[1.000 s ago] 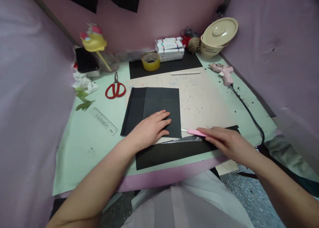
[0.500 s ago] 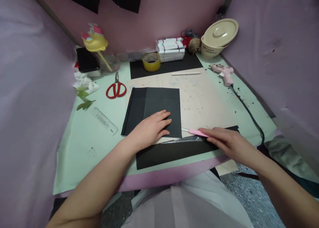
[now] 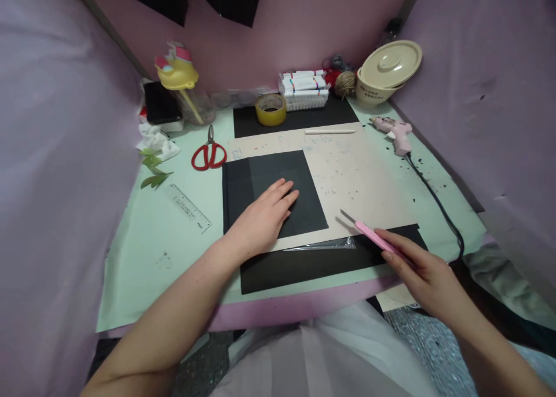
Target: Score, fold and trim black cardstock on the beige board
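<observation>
A dark sheet [image 3: 278, 174] with a folded strip along its left side lies on a pale board [image 3: 377, 183]. My left hand [image 3: 267, 214] rests on its lower part, palm down with the fingers spread. My right hand [image 3: 412, 261] grips a pink craft knife [image 3: 373, 235] to the right of the sheet. The blade points up and left, apart from the sheet. Beneath the board's front edge lies another black sheet [image 3: 304, 269], with a shiny clear strip [image 3: 321, 245] beside that edge.
Red-handled scissors [image 3: 209, 154] and a clear ruler [image 3: 190, 209] lie on the left. A white pen [image 3: 330, 132], yellow tape [image 3: 271, 110] and marker box [image 3: 304, 90] stand or lie behind. On the right are a corded pink glue gun [image 3: 397, 135] and a lidded bowl [image 3: 374, 90].
The dark sheet has turned under my left hand, its right edge now slanting. My right hand has drawn the knife away from the sheet and tilted it. The view has shifted slightly.
</observation>
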Available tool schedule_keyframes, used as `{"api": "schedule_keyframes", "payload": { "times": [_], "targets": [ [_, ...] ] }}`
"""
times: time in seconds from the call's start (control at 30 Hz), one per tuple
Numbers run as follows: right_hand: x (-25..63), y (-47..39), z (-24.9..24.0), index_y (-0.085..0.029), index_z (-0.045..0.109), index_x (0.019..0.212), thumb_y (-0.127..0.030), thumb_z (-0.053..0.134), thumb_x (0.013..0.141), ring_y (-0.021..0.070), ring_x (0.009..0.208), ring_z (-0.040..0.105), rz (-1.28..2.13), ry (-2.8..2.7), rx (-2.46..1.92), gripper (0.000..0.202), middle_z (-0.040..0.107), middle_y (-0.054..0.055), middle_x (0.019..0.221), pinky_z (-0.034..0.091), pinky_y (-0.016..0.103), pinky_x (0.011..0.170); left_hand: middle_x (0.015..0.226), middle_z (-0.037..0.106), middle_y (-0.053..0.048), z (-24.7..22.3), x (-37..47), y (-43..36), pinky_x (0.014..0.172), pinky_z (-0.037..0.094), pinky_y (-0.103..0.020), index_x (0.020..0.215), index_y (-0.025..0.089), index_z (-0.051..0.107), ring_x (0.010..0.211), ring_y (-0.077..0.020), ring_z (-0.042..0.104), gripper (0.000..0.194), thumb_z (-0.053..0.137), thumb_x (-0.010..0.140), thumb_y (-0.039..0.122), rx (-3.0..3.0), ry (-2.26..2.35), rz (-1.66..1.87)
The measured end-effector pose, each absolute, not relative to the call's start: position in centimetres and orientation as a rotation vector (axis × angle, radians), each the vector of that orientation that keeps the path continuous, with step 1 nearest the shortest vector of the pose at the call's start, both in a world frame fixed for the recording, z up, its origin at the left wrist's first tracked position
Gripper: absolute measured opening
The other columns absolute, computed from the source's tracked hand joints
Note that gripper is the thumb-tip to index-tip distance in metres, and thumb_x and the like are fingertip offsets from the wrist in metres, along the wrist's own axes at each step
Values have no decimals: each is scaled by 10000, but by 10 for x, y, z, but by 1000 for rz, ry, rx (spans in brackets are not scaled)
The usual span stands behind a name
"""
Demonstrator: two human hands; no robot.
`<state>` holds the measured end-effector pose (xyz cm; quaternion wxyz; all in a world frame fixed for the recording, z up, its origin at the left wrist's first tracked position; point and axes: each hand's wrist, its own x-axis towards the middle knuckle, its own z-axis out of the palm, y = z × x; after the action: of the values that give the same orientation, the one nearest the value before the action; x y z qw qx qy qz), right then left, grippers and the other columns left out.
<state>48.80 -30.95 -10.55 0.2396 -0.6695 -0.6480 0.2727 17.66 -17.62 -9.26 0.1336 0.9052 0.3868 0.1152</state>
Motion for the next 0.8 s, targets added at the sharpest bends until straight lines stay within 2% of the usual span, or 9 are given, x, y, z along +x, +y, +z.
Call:
{"api": "schedule_keyframes", "payload": {
  "times": [0.1, 0.2, 0.3, 0.37, 0.43, 0.53, 0.6, 0.7, 0.8],
  "targets": [
    [470, -311, -101, -246, 574, 1234, -451, 555, 898, 224, 954, 664, 747, -1629, -1820, 394, 685, 61, 1118, 561, 317, 746, 1492, 425, -115, -80, 165, -169, 1155, 319, -453, 1382, 157, 472, 1409, -264, 346, 442, 475, 951, 254, 2541, 1355, 405],
    [461, -304, -92, -232, 614, 1019, -465, 548, 899, 167, 697, 616, 758, -1608, -1808, 270, 658, 16, 818, 506, 260, 584, 1504, 378, -182, -72, 148, -158, 1123, 328, -518, 1418, 135, 424, 1389, -342, 355, 593, 585, 895, 362, 2357, 1743, 424],
    [450, -286, -86, -233, 593, 952, -450, 495, 934, 152, 640, 569, 696, -1666, -1791, 239, 613, 3, 746, 463, 258, 553, 1425, 455, -234, -70, 129, -147, 1043, 396, -545, 1455, 106, 361, 1306, -395, 446, 724, 606, 865, 447, 2167, 1986, 373],
    [437, -271, -86, -237, 582, 1016, -416, 460, 957, 169, 734, 609, 677, -1771, -1719, 225, 651, 21, 854, 495, 283, 635, 1298, 570, -228, -70, 119, -142, 967, 447, -544, 1468, 121, 343, 1197, -402, 545, 728, 580, 873, 467, 2069, 2036, 340],
    [420, -259, -90, -245, 558, 1142, -367, 427, 976, 203, 986, 627, 708, -1923, -1593, 244, 655, 55, 1111, 518, 340, 826, 1192, 638, -207, -71, 112, -138, 921, 469, -537, 1466, 154, 354, 1115, -396, 600, 697, 564, 878, 465, 1979, 2046, 347],
    [397, -249, -101, -241, 515, 1249, -324, 410, 984, 247, 1303, 470, 667, -2097, -1480, 296, 549, 80, 1364, 432, 449, 1046, 1153, 666, -164, -71, 107, -135, 930, 472, -501, 1451, 191, 380, 1069, -348, 632, 651, 578, 872, 414, 1853, 2007, 471],
    [388, -249, -109, -236, 516, 1250, -307, 416, 981, 263, 1351, 419, 581, -2143, -1470, 295, 528, 86, 1396, 409, 496, 1072, 1161, 668, -141, -70, 105, -133, 950, 473, -464, 1440, 190, 389, 1042, -294, 645, 638, 598, 858, 346, 1763, 1949, 641],
    [385, -251, -116, -234, 529, 1216, -287, 420, 977, 271, 1352, 419, 501, -2155, -1477, 268, 530, 89, 1397, 415, 527, 1063, 1209, 649, -131, -70, 105, -132, 947, 493, -405, 1445, 192, 358, 1026, -230, 655, 669, 619, 835, 273, 1594, 1792, 924],
    [384, -251, -117, -227, 535, 1187, -282, 421, 977, 270, 1343, 427, 462, -2159, -1478, 246, 538, 94, 1387, 414, 538, 1061, 1340, 564, -166, -71, 105, -132, 940, 502, -413, 1465, 205, 319, 1116, -258, 628, 736, 654, 818, 304, 1480, 1707, 955]
  ]
}}
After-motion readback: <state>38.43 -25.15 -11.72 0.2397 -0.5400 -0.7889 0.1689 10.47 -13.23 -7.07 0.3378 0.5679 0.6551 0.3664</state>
